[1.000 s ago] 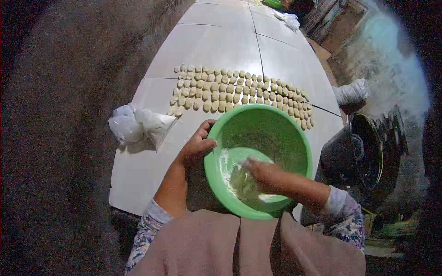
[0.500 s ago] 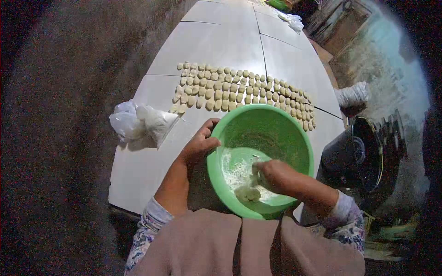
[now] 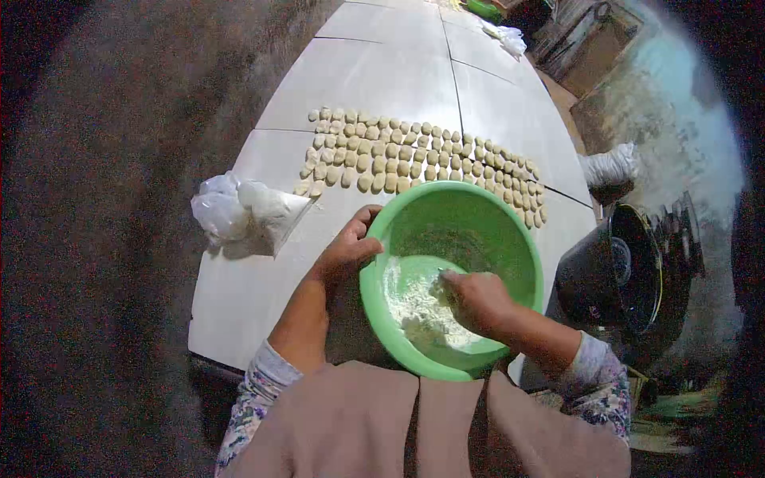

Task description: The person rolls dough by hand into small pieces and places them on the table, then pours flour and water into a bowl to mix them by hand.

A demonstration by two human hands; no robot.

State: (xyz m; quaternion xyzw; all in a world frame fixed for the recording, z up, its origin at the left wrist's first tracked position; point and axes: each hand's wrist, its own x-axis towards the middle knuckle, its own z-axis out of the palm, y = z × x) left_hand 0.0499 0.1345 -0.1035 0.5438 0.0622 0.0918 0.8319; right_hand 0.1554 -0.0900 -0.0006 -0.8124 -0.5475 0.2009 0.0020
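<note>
My left hand (image 3: 348, 248) grips the left rim of a green plastic bowl (image 3: 373, 319), thumb over the edge. Inside the bowl, white flour-like powder (image 3: 426, 312) is spread over the bottom. My right hand (image 3: 476, 301) is down in the bowl, closed on what looks like a spoon, its pale handle end (image 3: 443, 272) showing by the thumb. The lower part of the spoon cannot be made out against the powder. Beyond the bowl, many small flattened dough pieces (image 3: 390, 150) lie in rows on the white table (image 3: 374, 72).
Clear plastic bags of white powder (image 3: 251, 209) stand on the table's left edge. A black bucket (image 3: 586, 275) lies tilted at the right, near a white sack (image 3: 610, 166). Another plastic bag (image 3: 506, 38) lies at the far end.
The pale lump seen below my right hand no longer shows, and the powder there looks heaped. My right hand has shifted slightly within the bowl. The left keeps its grip.
</note>
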